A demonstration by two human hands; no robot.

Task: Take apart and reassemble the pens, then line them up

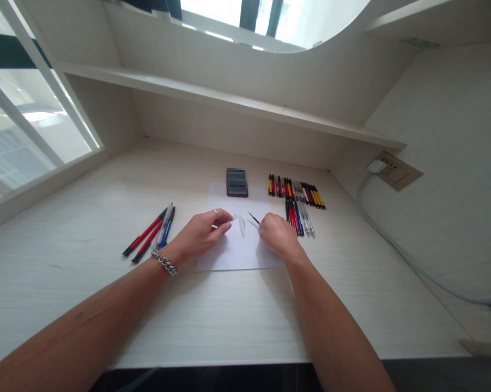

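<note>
My left hand [204, 231] rests on a white sheet of paper [239, 247] with its fingers pinched on a small clear pen part [234, 218]. My right hand [276, 234] is closed on a thin dark pen refill [253, 218] that points up and to the left. Between the two hands a clear pen barrel [242, 225] lies on the paper. A chain bracelet [164, 263] is on my left wrist.
Several red, blue and black pens [151, 233] lie left of the paper. Rows of many pens [297, 197] lie at the right rear. A dark, red-edged box [237, 182] sits behind the paper. A wall socket [394, 170] with a grey cable [396, 247] is at right.
</note>
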